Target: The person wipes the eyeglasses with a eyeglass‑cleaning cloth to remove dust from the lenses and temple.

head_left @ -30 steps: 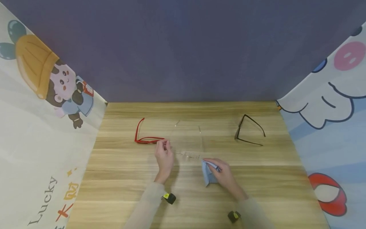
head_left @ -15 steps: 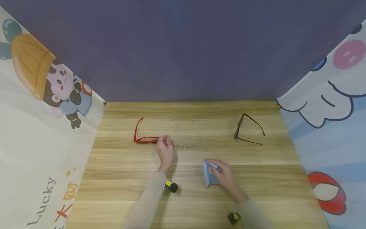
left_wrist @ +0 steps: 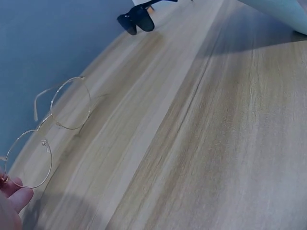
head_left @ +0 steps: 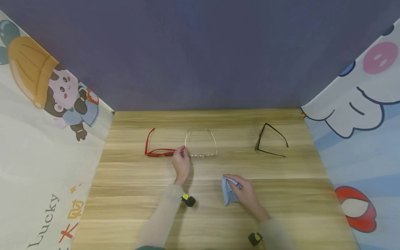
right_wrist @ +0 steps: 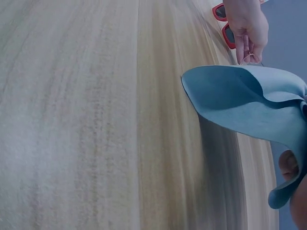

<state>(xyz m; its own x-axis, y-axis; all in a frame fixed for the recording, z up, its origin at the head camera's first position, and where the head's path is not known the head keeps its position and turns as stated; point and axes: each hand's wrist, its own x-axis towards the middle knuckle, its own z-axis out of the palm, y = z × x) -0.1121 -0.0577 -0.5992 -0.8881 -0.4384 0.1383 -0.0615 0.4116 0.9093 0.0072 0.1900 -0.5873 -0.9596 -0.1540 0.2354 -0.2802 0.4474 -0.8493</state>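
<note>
Thin gold-framed round eyeglasses (head_left: 214,140) sit near the middle of the table, temples spread open toward the back. At their left corner, the thumb and fingers of my left hand (head_left: 181,165) pinch the frame. In the left wrist view both round rims show, with the fingertips (left_wrist: 21,195) at the nearer hinge. My right hand (head_left: 248,198) holds a folded light-blue cloth (head_left: 229,192) to the right and nearer to me. Seen from the right wrist, the cloth (right_wrist: 240,96) hangs out from the fingers, with its shadow on the wood.
Red-framed sunglasses (head_left: 147,143) lie just left of my left hand, which covers their right end. Black sunglasses (head_left: 258,140) rest at the right, their temples pointing right. A dark wall (head_left: 200,55) rises behind the wooden table (head_left: 297,194), with printed curtains on both sides.
The gold eyeglasses have moved back and slightly left with my left hand, and their front now lies level, roughly in line with the red pair. My right hand and the cloth have barely moved.
</note>
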